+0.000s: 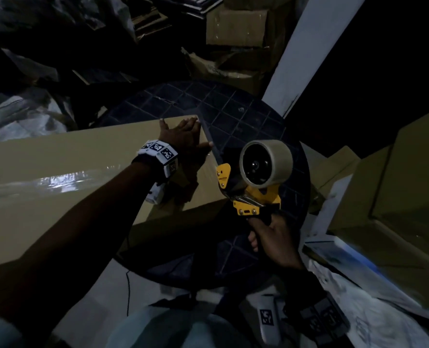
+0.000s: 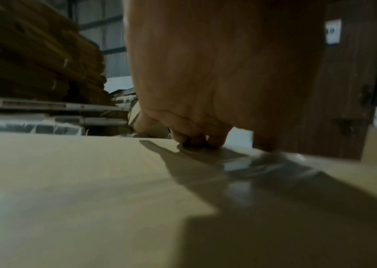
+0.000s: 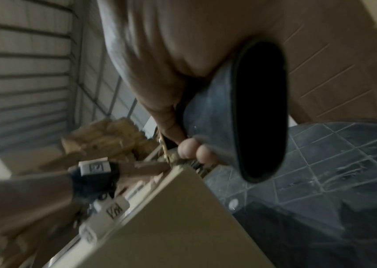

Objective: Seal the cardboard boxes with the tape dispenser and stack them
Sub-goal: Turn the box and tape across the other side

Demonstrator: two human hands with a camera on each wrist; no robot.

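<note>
a glossy tape strip (image 1: 65,182) already runs along the cardboard box (image 1: 57,156) – left hand (image 1: 183,139) flat, fingers spread, pressing its end. right hand (image 1: 273,237) grips the tape dispenser (image 1: 256,177), just off the box edge. stacking remains, i'd say – round dark table (image 1: 246,116), cluttered dim storeroom.

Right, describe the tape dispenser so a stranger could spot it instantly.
Find the round dark table at the centre. Just off the right end of the cardboard box lying on it, the right hand grips the tape dispenser: the only yellow thing, carrying a beige tape roll.
</note>
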